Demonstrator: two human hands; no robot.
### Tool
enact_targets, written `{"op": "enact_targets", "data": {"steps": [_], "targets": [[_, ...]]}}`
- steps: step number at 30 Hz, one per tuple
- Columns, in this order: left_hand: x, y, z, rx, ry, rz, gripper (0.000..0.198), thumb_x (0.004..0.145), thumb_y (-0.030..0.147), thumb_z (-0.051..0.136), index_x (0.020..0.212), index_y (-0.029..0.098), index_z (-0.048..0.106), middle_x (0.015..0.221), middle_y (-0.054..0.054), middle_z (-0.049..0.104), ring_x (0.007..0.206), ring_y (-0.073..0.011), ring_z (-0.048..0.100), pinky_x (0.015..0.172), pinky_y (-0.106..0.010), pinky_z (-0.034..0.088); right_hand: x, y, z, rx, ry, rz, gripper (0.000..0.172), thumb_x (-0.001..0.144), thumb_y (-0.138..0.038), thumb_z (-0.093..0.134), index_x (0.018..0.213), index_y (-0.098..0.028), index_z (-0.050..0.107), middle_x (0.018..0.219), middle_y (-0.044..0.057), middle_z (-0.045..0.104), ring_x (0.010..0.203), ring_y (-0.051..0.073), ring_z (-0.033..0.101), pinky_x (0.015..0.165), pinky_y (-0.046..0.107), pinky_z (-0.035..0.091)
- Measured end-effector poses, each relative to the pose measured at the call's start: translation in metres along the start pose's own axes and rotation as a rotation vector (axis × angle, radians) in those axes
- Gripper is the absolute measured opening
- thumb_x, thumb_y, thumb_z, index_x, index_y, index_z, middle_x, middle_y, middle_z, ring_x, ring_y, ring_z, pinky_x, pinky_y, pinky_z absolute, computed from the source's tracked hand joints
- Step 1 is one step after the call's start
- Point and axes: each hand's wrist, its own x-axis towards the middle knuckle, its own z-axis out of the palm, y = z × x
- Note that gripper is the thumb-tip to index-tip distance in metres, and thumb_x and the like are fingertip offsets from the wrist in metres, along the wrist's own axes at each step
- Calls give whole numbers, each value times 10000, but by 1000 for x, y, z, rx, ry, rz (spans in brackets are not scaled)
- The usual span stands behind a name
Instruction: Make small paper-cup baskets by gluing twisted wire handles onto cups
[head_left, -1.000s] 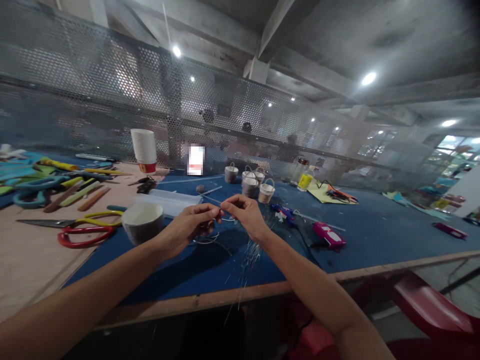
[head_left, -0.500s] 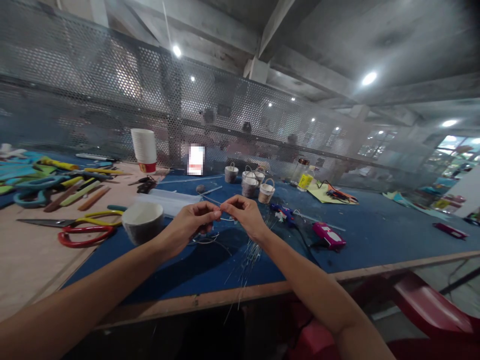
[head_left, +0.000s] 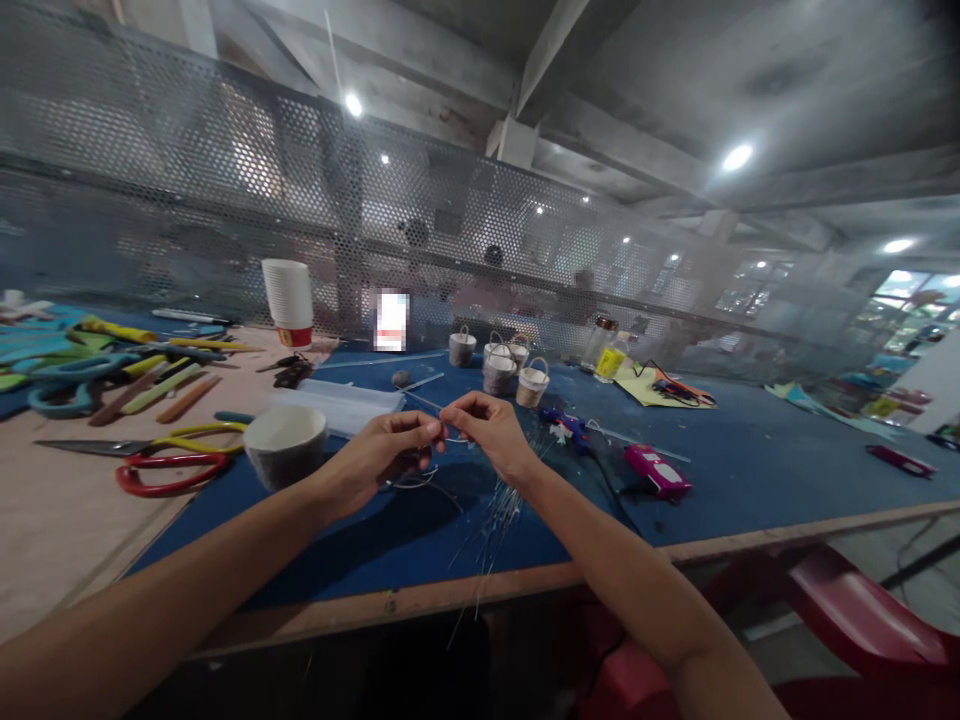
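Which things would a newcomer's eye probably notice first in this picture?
Probably first the bare left hand and bare right hand at the centre, their fingers close together above the blue tabletop. Next, likely the metal scissors with red and yellow handles at left, and the glossy magenta boxy object right of the hands.

Left hand (head_left: 375, 455) and right hand (head_left: 491, 430) nearly meet above the blue-covered bench (head_left: 765, 450); anything pinched is too fine to identify. A grey cup (head_left: 283, 455) stands near the left, loose wires (head_left: 501, 508) lie near the right, miniature buckets (head_left: 499, 374) stand beyond.
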Motion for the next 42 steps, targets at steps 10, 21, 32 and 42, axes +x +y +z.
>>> {"op": "enact_targets", "data": {"steps": [10, 21, 32, 42], "targets": [[0, -2, 0, 27, 9, 38, 209, 796, 359, 735, 775, 159, 679, 790, -16, 637, 618, -86, 513, 570, -209, 399, 0, -1, 0, 16, 9, 9, 266, 717, -433, 781, 747, -186, 686, 610, -33, 567, 568, 98, 471, 556, 240, 378], [0, -1, 3, 2, 9, -1, 223, 766, 375, 755, 790, 160, 702, 767, -28, 648, 614, -110, 535, 585, -239, 420, -1, -3, 1, 29, 12, 36, 294, 694, -446, 792, 745, -179, 681, 629, -24, 593, 581, 101, 498, 567, 241, 400], [0, -3, 3, -12, -11, 5, 226, 784, 380, 743, 836, 162, 715, 820, -32, 670, 652, -107, 553, 641, -243, 446, -2, -3, 1, 75, -5, 53, 296, 673, -433, 809, 731, -174, 678, 631, -24, 614, 579, 95, 517, 578, 238, 411], [-1, -1, 4, -14, 3, 12, 219, 760, 366, 766, 781, 161, 692, 804, -33, 658, 636, -107, 547, 612, -235, 447, -1, -1, 1, 88, -17, 56, 280, 667, -421, 820, 724, -187, 677, 655, -19, 627, 586, 101, 521, 588, 245, 426]]}}
